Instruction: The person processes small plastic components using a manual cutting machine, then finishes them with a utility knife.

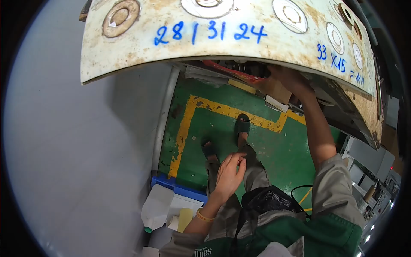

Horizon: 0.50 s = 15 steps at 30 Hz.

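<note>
My left hand (232, 172) hangs in front of my legs, with its fingers loosely bent and nothing visible between them. A yellow band (205, 215) circles that wrist. My right hand (287, 79) reaches under a worn white board (188, 47) marked with blue handwriting and ring-shaped stickers. Shadow and the board's edge hide most of its fingers. Beside it, under the board, are a red-edged tray (239, 75) with dark items and a brown cardboard piece (274, 88).
A grey wall (85, 150) stands at left. A blue crate (171, 183) and a white jug (157, 205) are at lower left. Yellow lines (182, 137) cross the green floor (214, 120). Machinery (379, 195) stands at right.
</note>
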### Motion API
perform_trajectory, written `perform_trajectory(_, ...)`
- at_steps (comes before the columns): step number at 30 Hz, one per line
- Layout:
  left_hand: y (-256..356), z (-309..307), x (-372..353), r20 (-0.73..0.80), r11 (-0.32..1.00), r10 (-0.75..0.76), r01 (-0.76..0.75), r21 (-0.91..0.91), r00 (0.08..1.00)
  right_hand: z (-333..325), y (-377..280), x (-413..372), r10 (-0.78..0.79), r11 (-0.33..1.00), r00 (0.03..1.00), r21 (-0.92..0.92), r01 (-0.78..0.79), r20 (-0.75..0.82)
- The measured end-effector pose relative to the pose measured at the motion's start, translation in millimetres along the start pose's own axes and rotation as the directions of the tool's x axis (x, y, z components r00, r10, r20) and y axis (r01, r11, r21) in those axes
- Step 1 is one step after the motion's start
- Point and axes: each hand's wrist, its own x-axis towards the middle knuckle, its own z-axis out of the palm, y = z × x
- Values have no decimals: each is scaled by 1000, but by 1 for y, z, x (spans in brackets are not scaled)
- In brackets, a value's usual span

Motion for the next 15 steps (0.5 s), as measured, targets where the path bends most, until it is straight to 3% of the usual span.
perform_trajectory(3, -5, 2, -3, 20, 999, -39, 39, -17, 999, -7, -31, -4, 23, 986, 997, -163, -10, 77)
perform_trajectory(7, -10, 5, -7, 18, 999, -38, 38, -31, 999, -5, -39, -5, 54, 998, 990, -49, -48, 128)
perform_trajectory(10, -13, 5, -10, 0, 999, -15, 15, -30, 1000, -20, -85, -15, 117, 980, 948, -187, -62, 297)
perform_trajectory(13, -16, 3, -11, -21, 1000, -21, 20, -16, 1000, -2, -67, -2, 24, 997, 905, 57, -53, 424)
perform_trajectory(15, -18, 5, -11, -26, 999, -48, 47, -23, 999, 13, -66, 7, -13, 994, 890, 103, -38, 455)
